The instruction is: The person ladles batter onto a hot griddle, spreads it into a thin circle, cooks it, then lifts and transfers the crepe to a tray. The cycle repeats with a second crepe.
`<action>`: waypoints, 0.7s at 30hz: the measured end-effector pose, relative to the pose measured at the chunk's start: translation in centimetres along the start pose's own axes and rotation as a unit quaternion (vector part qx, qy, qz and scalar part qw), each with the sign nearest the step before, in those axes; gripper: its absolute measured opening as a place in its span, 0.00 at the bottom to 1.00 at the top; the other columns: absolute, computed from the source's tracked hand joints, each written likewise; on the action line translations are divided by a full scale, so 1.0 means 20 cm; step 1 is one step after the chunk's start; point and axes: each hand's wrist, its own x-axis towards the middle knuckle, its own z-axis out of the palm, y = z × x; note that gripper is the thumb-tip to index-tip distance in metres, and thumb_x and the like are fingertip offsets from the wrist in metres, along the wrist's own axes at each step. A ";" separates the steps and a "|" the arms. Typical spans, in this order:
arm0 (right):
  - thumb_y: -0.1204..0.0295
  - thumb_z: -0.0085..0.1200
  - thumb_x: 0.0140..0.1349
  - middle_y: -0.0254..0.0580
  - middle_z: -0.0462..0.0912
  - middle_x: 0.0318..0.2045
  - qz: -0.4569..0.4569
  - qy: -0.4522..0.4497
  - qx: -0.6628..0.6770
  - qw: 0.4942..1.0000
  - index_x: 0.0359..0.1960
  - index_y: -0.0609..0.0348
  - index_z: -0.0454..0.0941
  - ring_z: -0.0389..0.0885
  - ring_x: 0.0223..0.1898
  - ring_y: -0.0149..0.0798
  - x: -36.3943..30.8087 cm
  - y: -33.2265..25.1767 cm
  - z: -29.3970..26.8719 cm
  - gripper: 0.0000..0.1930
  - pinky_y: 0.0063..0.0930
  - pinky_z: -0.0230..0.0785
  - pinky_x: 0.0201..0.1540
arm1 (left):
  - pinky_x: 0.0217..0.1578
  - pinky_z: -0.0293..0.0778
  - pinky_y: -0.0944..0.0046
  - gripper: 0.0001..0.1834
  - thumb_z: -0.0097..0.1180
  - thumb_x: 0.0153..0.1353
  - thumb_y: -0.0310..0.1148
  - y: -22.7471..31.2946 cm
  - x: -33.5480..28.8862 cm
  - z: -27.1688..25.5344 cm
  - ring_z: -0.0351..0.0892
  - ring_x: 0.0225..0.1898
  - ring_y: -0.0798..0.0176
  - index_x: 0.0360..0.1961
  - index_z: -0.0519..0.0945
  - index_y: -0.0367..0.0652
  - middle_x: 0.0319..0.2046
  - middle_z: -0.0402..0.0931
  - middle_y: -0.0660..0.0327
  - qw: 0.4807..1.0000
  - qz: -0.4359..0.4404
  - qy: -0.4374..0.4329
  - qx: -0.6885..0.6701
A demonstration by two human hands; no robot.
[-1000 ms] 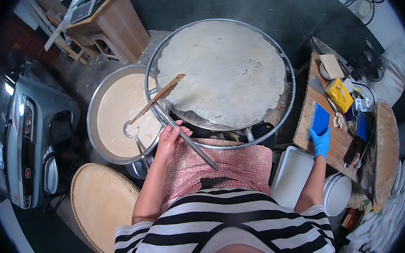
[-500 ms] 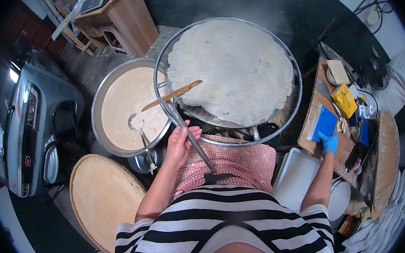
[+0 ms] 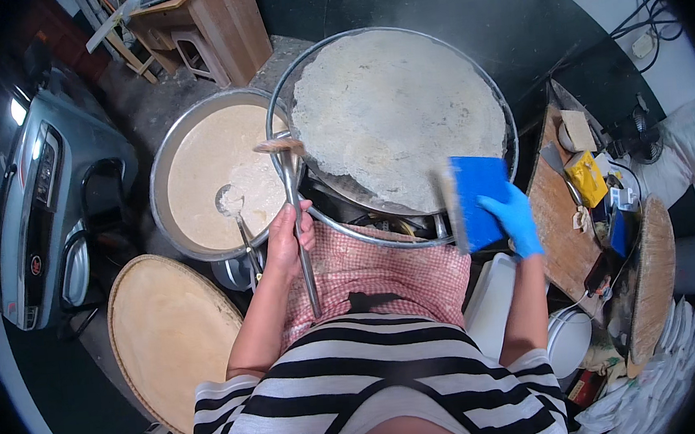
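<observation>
Just now, the stick (image 3: 293,190) has been swung more upright by the left hand (image 3: 285,236), its handle wrapped by curled fingers, so its wooden blade is seen nearly end-on at nine o'clock on the griddle (image 3: 343,187). The blue scraper (image 3: 475,195), gripped firmly by the gloved right hand (image 3: 517,217), has been lifted off the board (image 3: 563,237) at three o'clock and brought to the griddle's five o'clock edge; contact cannot be told. Both tools, seemingly, are now within reach of the griddle. Batter (image 3: 202,155) is held in the pot (image 3: 159,183) at ten o'clock, with a ladle (image 3: 246,240) dipped in; at one o'clock, the griddle is covered by a pale sheet (image 3: 401,115).
</observation>
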 end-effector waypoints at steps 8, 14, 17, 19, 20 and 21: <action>0.52 0.63 0.41 0.51 0.81 0.36 0.004 -0.088 -0.329 0.940 0.41 0.60 0.76 0.80 0.37 0.46 0.45 -0.16 0.47 0.29 0.33 0.70 0.43 | 0.14 0.57 0.75 0.19 0.37 0.67 0.44 -0.04 -0.05 -0.01 0.57 0.13 0.76 0.42 0.70 0.36 0.18 0.62 0.67 0.997 -0.028 -0.043 0.055; 0.50 0.62 0.42 0.54 0.80 0.34 0.038 0.026 -0.324 0.945 0.38 0.62 0.77 0.80 0.37 0.51 0.55 -0.05 0.45 0.28 0.38 0.70 0.40 | 0.14 0.57 0.75 0.20 0.38 0.67 0.45 -0.03 -0.05 -0.04 0.57 0.13 0.75 0.41 0.70 0.37 0.17 0.61 0.67 0.998 -0.035 -0.050 0.036; 0.52 0.63 0.42 0.53 0.81 0.34 0.079 0.039 -0.206 0.975 0.38 0.64 0.78 0.80 0.36 0.48 0.48 0.09 0.36 0.28 0.37 0.71 0.40 | 0.14 0.56 0.75 0.21 0.37 0.67 0.46 -0.03 -0.05 -0.06 0.57 0.13 0.75 0.41 0.70 0.37 0.17 0.61 0.67 0.996 -0.039 -0.074 0.017; 0.53 0.63 0.43 0.51 0.82 0.35 0.094 0.055 -0.163 0.981 0.39 0.64 0.78 0.81 0.36 0.46 0.41 0.16 0.28 0.28 0.35 0.71 0.41 | 0.13 0.56 0.75 0.21 0.37 0.67 0.47 -0.02 -0.05 -0.08 0.57 0.13 0.75 0.41 0.70 0.37 0.17 0.61 0.67 0.996 -0.041 -0.082 0.018; 0.54 0.64 0.42 0.51 0.82 0.35 0.098 0.078 -0.157 0.980 0.39 0.64 0.78 0.81 0.35 0.45 0.36 0.19 0.24 0.28 0.35 0.71 0.40 | 0.13 0.56 0.75 0.22 0.36 0.67 0.47 -0.02 -0.04 -0.09 0.56 0.13 0.75 0.41 0.70 0.37 0.16 0.60 0.67 0.995 -0.040 -0.093 0.019; 0.55 0.64 0.42 0.50 0.82 0.35 0.113 0.091 -0.134 0.980 0.39 0.65 0.78 0.81 0.35 0.45 0.31 0.20 0.20 0.27 0.34 0.71 0.40 | 0.13 0.56 0.75 0.22 0.36 0.67 0.47 -0.02 -0.04 -0.10 0.56 0.12 0.75 0.41 0.70 0.37 0.16 0.60 0.67 0.994 -0.045 -0.098 0.017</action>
